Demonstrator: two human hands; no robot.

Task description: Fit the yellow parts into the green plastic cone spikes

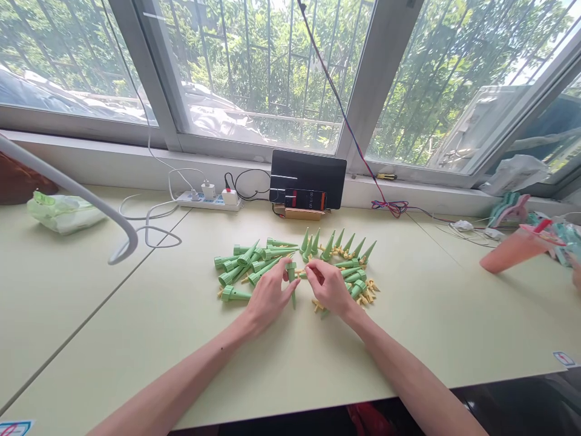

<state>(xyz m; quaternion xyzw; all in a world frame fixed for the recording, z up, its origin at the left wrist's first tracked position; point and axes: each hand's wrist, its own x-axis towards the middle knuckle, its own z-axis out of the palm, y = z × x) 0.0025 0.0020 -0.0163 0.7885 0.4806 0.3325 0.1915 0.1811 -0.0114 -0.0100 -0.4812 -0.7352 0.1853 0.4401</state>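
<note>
A pale yellow-green, smooth-topped desk [190, 363] carries a loose cluster of green tapered plastic spikes [235, 275] around both hands. Amid them, the left hand [269, 295] has its fingers grasping a single green plastic spike [292, 274], tip down, while the right hand [332, 287] has its fingers pinching a small yellow plastic peg [299, 270] beside it.

A pale table [136, 339] spans the frame. Green cones [236, 294] crowd its middle, some standing tip up, with yellow pegs [371, 297] among them. A green bag [63, 216] sits at far left, a power strip [211, 206] at centre left, a cardboard stand [302, 214] near centre, a pink cup [515, 249] at right.
</note>
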